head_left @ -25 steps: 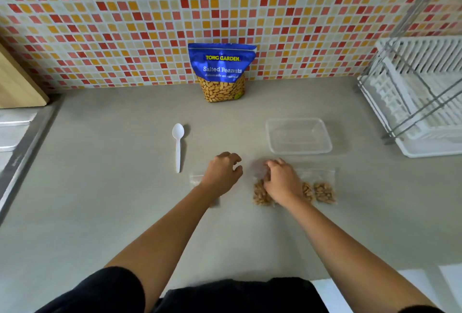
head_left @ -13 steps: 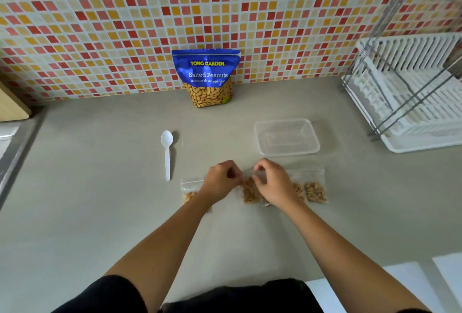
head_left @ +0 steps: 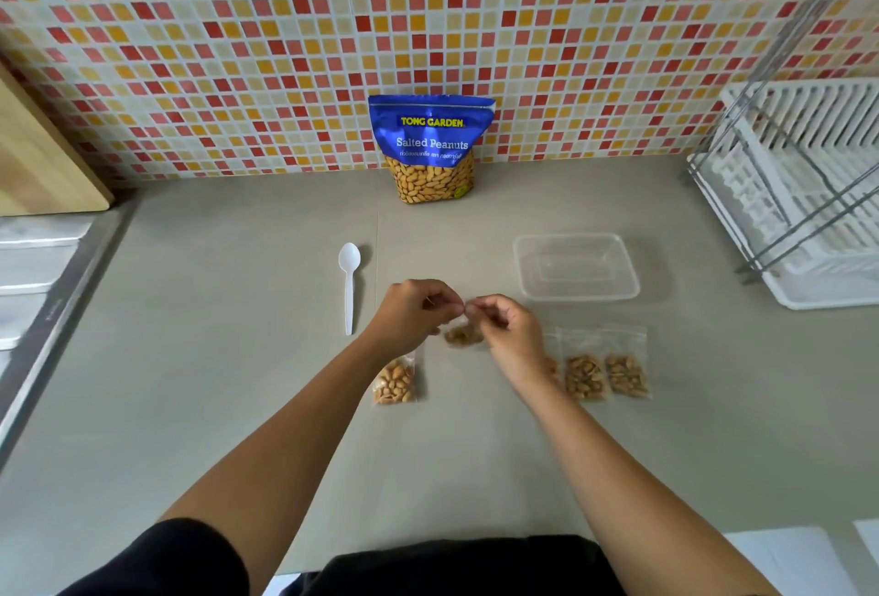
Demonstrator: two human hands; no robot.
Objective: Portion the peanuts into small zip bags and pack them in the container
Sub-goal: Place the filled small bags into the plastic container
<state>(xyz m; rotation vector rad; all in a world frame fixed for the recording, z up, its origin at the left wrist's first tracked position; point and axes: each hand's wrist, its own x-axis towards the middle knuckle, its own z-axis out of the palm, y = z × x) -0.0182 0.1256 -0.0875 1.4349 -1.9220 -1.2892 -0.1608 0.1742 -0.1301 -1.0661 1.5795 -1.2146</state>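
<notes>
Surface (head_left: 228, 357): grey, with a tiled wall (head_left: 285, 48) along its far edge.

Left hand (head_left: 414, 310) and right hand (head_left: 509, 334) meet mid-scene. Both have their fingers curled, pinching the top edge of one small zip bag (head_left: 463, 335). The bag hangs just above the surface, top edge running left–right, peanuts gathered at its lower end. Its outline is blurred, so I cannot tell whether the zip is sealed.

First filled bag (head_left: 395, 381) lies flat just beside the left forearm, long axis near–far, nuts at the near end. Second filled bag (head_left: 585, 374) and third filled bag (head_left: 628, 372) lie side by side right of the right wrist, same orientation.

Container (head_left: 578, 239): clear, rectangular, far-right of the hands, long axis left–right, apart from all bags.

Peanut pouch (head_left: 430, 148): upright against the wall, label facing near.

Spoon (head_left: 349, 286): left of the hands, long axis near–far, bowl at the far end.

Dish rack (head_left: 808, 191): at the right edge.
</notes>
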